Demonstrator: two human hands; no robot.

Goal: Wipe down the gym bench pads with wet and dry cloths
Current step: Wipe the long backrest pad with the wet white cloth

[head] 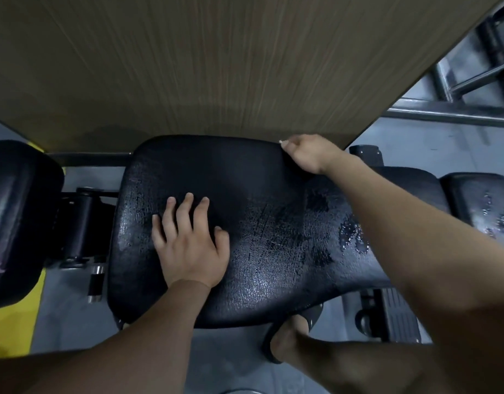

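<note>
A black, cracked gym bench seat pad [259, 237] fills the middle of the view, its surface shiny and wet. Water drops lie on its right part [354, 234]. My left hand [189, 243] rests flat on the pad's left half, fingers straight and spread. My right hand [309, 153] is at the pad's far right corner, with its fingers curled over the edge and gripping it. No cloth shows in either hand.
A wood-grain panel [216, 66] stands right behind the pad. Another black pad [17, 217] is at the left, and a wet pad [489, 211] at the right. A black roller [83, 223] sits between the pads. My sandalled foot [290, 336] is under the bench, and a metal frame [458, 112] at the upper right.
</note>
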